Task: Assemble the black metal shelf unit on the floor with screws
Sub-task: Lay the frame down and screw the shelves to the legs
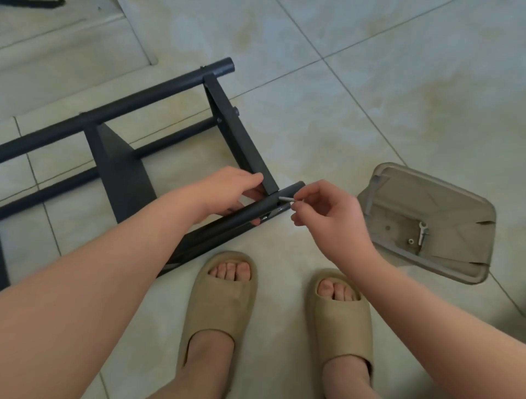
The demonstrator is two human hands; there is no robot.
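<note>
The black metal shelf frame (pixel 119 119) lies on its side on the tiled floor, with round tubes and flat cross brackets. My left hand (pixel 227 190) grips the near end of a flat bracket (pixel 242 142) where it meets the near tube (pixel 256 209). My right hand (pixel 327 216) pinches a small silver screw (pixel 286 199) between thumb and forefinger, its tip against the end of the near tube at the joint.
A beige tray (pixel 455 199) sits on the floor to the right, holding a small metal wrench (pixel 422 232) and a nut (pixel 410 241). My two feet in tan slides (pixel 225 299) stand just in front of the frame. Another dark part (pixel 31 3) lies at the top left.
</note>
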